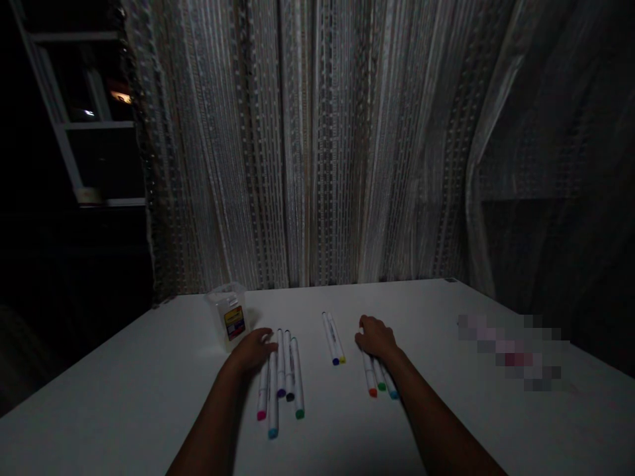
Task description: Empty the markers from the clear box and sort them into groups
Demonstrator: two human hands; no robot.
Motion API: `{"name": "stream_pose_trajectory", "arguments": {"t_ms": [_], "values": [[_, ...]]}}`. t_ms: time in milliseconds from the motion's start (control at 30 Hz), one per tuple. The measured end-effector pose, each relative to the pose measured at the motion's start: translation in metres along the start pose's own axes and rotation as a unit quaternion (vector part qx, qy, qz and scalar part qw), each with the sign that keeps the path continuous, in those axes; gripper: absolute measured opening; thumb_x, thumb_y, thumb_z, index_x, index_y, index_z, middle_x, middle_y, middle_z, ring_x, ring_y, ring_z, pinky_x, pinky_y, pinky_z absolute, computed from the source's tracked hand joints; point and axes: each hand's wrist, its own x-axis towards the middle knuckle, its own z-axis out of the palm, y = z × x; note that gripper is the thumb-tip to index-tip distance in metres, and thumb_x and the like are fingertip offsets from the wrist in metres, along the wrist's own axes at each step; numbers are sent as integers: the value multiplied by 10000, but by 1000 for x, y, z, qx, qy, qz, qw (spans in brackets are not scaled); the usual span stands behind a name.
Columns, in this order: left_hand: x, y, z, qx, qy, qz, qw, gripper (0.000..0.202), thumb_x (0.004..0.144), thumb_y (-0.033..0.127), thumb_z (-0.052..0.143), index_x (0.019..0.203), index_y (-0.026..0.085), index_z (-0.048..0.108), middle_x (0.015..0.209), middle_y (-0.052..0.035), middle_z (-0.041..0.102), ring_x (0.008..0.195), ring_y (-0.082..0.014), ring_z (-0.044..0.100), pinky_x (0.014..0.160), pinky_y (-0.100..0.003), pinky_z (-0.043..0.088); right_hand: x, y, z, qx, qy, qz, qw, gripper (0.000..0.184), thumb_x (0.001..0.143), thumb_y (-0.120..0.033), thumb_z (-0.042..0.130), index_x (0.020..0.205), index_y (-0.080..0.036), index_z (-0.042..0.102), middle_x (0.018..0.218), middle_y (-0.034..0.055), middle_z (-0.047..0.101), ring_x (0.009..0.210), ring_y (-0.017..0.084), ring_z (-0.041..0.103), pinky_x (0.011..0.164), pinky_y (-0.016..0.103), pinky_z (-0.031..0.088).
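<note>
My left hand (255, 349) rests on the far ends of a row of white markers (280, 380) with coloured caps: pink, blue, purple, black and green. Its fingers curl down over them. My right hand (376, 336) lies on the tops of three markers (378, 379) capped orange, green and blue, fingers bent over them. Between the hands, two more markers (334, 338) with blue and yellow caps lie side by side, untouched. All of them lie on a white table (149, 396).
A clear plastic marker box (229, 316) with a label stands just left of my left hand. A patterned curtain (317, 145) hangs behind the table's far edge. A dark window (84, 119) is at the left. A blurred patch (516, 350) lies on the table's right side.
</note>
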Motion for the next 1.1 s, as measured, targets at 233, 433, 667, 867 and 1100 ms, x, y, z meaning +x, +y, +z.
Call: {"name": "stream_pose_trajectory", "arguments": {"t_ms": [233, 433, 667, 867, 1100], "values": [[6, -9, 3, 2, -1, 36, 999, 666, 654, 288, 695, 1258, 64, 527, 1320, -196, 549, 1176, -272, 560, 970, -313, 420, -1, 0, 0, 1, -1, -5, 1000, 290, 792, -256, 464, 1063, -186, 538, 1193, 117, 587, 1134, 276, 508, 861, 411, 370], [10, -11, 7, 30, 35, 36, 998, 512, 763, 333, 588, 1197, 61, 571, 1316, -187, 554, 1205, -264, 532, 1016, -315, 372, -3, -3, -3, -4, -5, 0, 1000, 297, 799, -255, 463, 1076, -177, 536, 1218, 125, 576, 1140, 284, 501, 861, 417, 368], [11, -7, 24, 10, 36, 102, 994, 612, 776, 444, 551, 1258, 67, 536, 1345, -154, 537, 1238, -250, 498, 1061, -313, 346, -3, -4, -4, -6, -5, 0, 1000, 297, 798, -257, 467, 1074, -177, 542, 1206, 123, 583, 1127, 277, 512, 852, 403, 374], [6, -2, 28, -22, -9, 130, 991, 649, 732, 451, 590, 1249, 62, 546, 1339, -165, 540, 1239, -283, 496, 1081, -370, 345, -4, -3, -3, -2, -3, -3, 1000, 305, 792, -254, 464, 1075, -173, 544, 1203, 127, 585, 1128, 283, 512, 844, 407, 379], [3, 3, 36, 3, -30, 184, 983, 565, 715, 423, 652, 1212, 163, 589, 1358, -109, 531, 1285, -265, 444, 1111, -379, 299, -2, 1, 0, -2, -1, -5, 1000, 302, 795, -260, 460, 1073, -171, 540, 1199, 130, 584, 1123, 286, 512, 846, 412, 375]]}}
